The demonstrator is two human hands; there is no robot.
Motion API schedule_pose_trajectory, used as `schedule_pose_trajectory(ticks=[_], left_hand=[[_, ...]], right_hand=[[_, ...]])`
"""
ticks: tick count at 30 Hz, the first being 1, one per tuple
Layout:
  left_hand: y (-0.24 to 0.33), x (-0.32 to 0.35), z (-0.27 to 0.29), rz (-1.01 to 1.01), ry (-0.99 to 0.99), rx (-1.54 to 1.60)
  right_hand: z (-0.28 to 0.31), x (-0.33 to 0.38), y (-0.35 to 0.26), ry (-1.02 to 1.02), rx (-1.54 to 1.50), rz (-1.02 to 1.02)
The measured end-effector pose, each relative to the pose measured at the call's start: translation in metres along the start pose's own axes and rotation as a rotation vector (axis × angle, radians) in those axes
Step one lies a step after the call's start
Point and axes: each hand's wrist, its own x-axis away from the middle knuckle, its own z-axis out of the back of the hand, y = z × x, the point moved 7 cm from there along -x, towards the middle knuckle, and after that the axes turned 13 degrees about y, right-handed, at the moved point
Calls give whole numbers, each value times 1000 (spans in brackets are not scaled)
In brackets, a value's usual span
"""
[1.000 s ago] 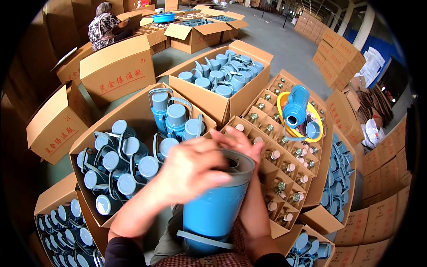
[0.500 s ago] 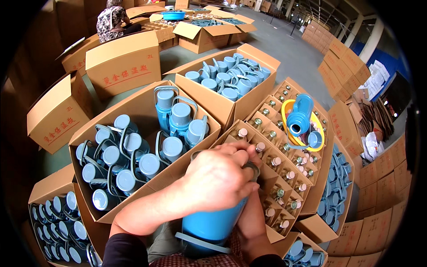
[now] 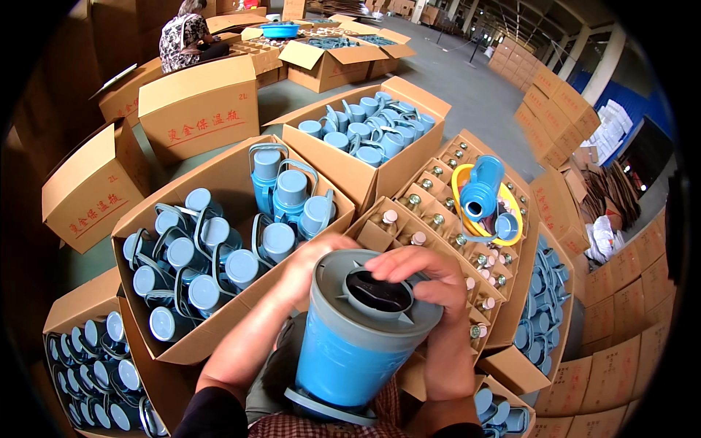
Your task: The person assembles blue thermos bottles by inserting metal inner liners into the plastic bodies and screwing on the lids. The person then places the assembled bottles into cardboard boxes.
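Note:
A blue thermos flask (image 3: 350, 358) stands bottom-up against my lap, its grey base (image 3: 328, 281) facing up and tilted towards me. In the middle of that base is a round collar with a dark hollow. My right hand (image 3: 438, 281) wraps over the base's right side, closed on it, with fingertips at the collar's rim. My left hand (image 3: 310, 266) is at the base's far left edge; its fingers are hidden behind the base. A light blue handle (image 3: 328, 409) shows at the flask's lower end.
Left stands a carton (image 3: 226, 310) of lidded blue flasks; another carton (image 3: 358, 179) is behind it. To the right, a divided carton (image 3: 467, 255) holds glass liners. On it rests a yellow basin (image 3: 458, 179) with a blue flask body (image 3: 485, 186). A person (image 3: 186, 40) sits far left.
My left hand has come off the top of the flask and moved left, uncovering the grey base. My right hand has risen onto the base. The flask's base now tilts towards me.

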Motion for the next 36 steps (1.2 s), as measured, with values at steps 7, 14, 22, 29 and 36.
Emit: schedule_pose_trajectory(ticks=[7,14,22,29,36], left_hand=[[-118,83,-36,533,-159,179],[-56,107,-18,288,100,-283],[-9,135,15,161,248,-454],[-77,161,87,367,409,-31],[-95,194,108,362,610,120]], right_hand=[[-16,-4,-37,-71,798,-414],[1,5,-43,-84,1220,-294],[26,-3,7,47,644,-462],[52,144,89,161,456,-189],[15,255,90,-134,471,-399]])
